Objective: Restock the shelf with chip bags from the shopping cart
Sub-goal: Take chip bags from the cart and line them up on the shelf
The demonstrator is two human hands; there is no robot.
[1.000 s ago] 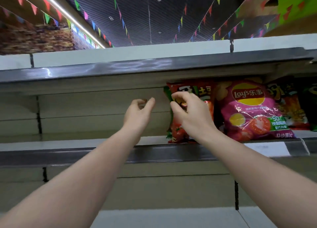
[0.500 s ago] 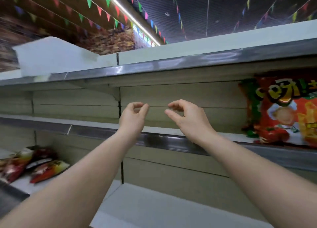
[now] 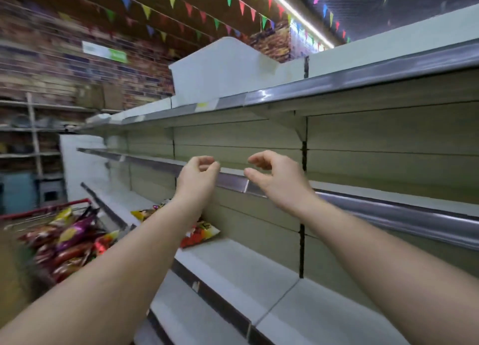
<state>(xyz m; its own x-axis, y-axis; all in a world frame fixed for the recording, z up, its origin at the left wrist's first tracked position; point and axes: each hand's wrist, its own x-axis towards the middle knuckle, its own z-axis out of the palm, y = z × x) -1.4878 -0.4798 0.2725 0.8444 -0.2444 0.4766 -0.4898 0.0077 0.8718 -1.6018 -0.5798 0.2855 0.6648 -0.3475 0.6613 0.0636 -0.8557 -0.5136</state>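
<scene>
Both my hands hang in the air in front of the middle shelf (image 3: 388, 210), holding nothing. My left hand (image 3: 198, 177) has its fingers loosely curled. My right hand (image 3: 274, 178) is also loosely curled, thumb apart from the fingers. At the lower left stands the red-rimmed shopping cart (image 3: 51, 210) with several red, purple and yellow chip bags (image 3: 70, 243) piled in it. A few chip bags (image 3: 199, 234) lie on the lower shelf (image 3: 233, 261), partly hidden behind my left forearm.
The shelving unit runs from left to right with a top shelf (image 3: 337, 83) and beige back panels. A brick wall with metal racks (image 3: 33, 137) stands at the far left. Coloured bunting hangs overhead.
The view has swung left; the stocked bags on the middle shelf have left the frame and the cart has come into view. Both hands stay raised and hold nothing.
</scene>
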